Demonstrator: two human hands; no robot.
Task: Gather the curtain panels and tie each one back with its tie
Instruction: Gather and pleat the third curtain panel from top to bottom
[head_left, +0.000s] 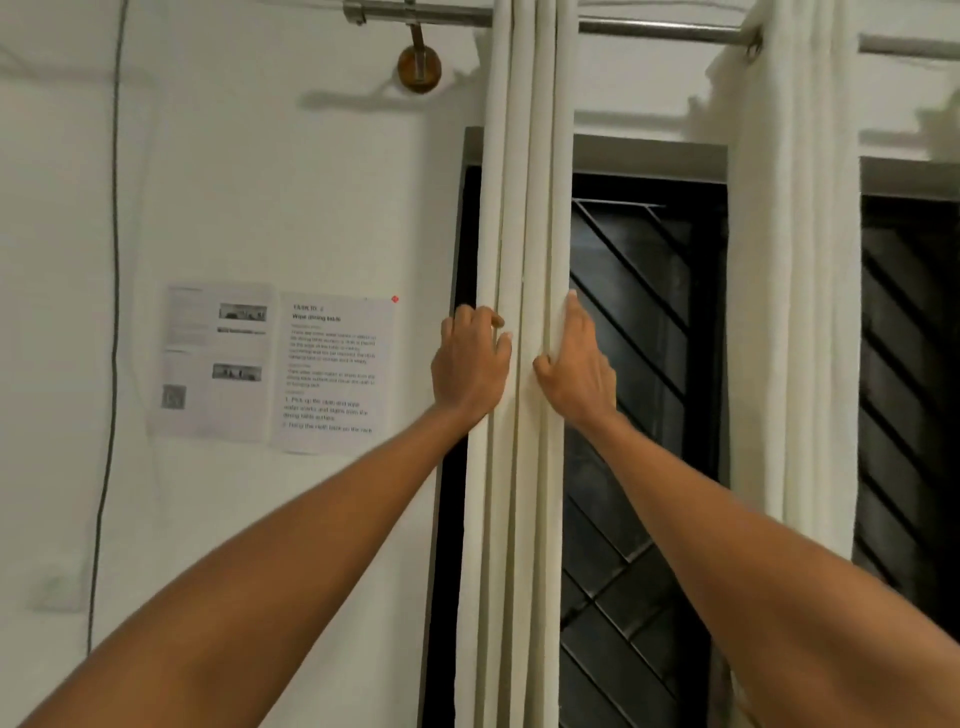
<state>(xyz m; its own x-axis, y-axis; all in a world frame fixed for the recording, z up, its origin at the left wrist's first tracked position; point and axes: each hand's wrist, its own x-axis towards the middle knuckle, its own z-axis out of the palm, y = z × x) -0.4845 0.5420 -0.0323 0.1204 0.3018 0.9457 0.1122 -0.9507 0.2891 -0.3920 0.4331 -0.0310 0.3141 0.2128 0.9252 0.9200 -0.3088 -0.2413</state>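
A cream curtain panel (524, 208) hangs gathered into narrow vertical folds at the left edge of a dark window. My left hand (470, 364) presses the folds from the left, fingers curled around the outer fold. My right hand (574, 364) lies against the right side of the same panel, fingers stretched upward and thumb tucked into a fold. The two hands squeeze the panel between them. A second cream panel (795, 286) hangs bunched further right. No tie is visible.
A metal curtain rod (649, 26) runs across the top on a round wooden bracket (418, 67). Printed sheets (275, 369) are stuck to the white wall at left, beside a thin black cable (111, 312). The window has a dark diagonal grille (644, 291).
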